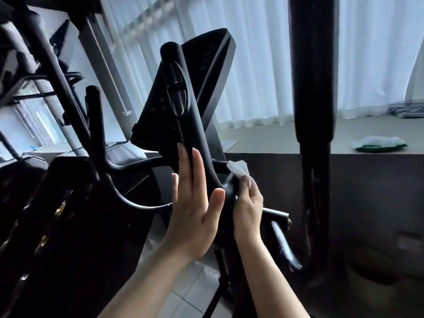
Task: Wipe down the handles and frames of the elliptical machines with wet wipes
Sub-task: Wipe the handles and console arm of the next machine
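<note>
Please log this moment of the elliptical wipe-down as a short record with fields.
place: gym floor by a curtained window
machine: black elliptical, console tilted up behind a handle
left hand: fingers straight, flat against the handle's lower part
right hand: grips a white wipe against the dark frame bar beside the handle
wipe pack: green, lying on the ledge at right, white wipe showing on top
foreground: thick black upright at right
step: frame bar being wiped
</note>
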Motion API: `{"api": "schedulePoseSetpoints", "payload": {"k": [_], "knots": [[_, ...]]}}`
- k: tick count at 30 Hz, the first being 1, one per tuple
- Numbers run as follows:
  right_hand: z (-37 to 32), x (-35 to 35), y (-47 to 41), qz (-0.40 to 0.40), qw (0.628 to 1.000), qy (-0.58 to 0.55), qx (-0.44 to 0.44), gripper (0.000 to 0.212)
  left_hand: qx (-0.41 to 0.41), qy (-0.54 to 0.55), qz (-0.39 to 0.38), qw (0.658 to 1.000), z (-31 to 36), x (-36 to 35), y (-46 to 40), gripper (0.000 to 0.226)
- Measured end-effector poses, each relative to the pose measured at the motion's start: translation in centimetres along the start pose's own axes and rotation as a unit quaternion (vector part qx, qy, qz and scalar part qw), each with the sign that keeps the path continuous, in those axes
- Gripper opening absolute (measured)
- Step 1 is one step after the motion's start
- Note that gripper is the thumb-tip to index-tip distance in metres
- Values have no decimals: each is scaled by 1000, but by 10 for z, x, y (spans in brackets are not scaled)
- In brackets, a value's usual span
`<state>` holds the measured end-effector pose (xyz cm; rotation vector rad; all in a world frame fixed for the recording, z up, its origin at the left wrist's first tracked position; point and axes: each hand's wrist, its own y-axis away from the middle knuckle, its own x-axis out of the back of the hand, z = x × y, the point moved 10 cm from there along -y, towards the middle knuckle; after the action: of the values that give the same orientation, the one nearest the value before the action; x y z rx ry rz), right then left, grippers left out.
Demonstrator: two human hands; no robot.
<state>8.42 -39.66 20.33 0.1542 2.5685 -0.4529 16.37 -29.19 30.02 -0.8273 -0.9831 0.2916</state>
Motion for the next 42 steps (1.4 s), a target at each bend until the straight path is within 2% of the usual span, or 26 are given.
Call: {"api": "schedulePoseSetpoints", "payload": {"k": [3, 6, 9, 12, 14, 17, 21, 26, 31, 35, 38, 40, 42], "knots": [[-20, 0, 42, 3, 999, -22, 28, 49, 2, 46, 4, 999, 0, -2, -1, 70], [-37, -6, 76, -28, 998, -35, 36, 47, 2, 85, 5, 996, -2, -2, -1, 76], [-58, -11, 99, -66, 995, -41, 60, 48, -9, 132, -14, 991, 0, 0, 0, 73], [-93, -15, 95, -70, 989, -23, 130, 43, -24, 182, -23, 983, -4, 11, 5, 68], [-130, -22, 79, -56, 972, 34, 226, 37, -29, 210, 22, 977, -14, 28, 9, 65], [-169, -57, 58, -63, 899, 205, 381, 34, -15, 264, 109, 958, -33, 49, 14, 57], [-137, -83, 64, -112, 787, 366, 484, 36, 24, 334, 141, 932, -52, 55, 13, 55], [-100, -45, 99, -98, 740, 432, 507, 36, 14, 365, 132, 921, -60, 44, 18, 60], [-59, -14, 126, -167, 660, 561, 471, 34, 22, 403, 121, 907, -78, 25, 31, 55], [-43, -43, 147, -232, 546, 650, 475, 35, 4, 349, 139, 927, -110, 24, 41, 46], [-38, -95, 143, -281, 422, 721, 474, 44, 37, 290, 160, 943, -157, 15, 51, 43], [-31, -124, 120, -259, 351, 775, 457, 42, 80, 264, 163, 947, -188, 4, 53, 46], [-16, -141, 83, -216, 298, 837, 405, 43, 100, 225, 148, 958, -207, -9, 46, 48]]}}
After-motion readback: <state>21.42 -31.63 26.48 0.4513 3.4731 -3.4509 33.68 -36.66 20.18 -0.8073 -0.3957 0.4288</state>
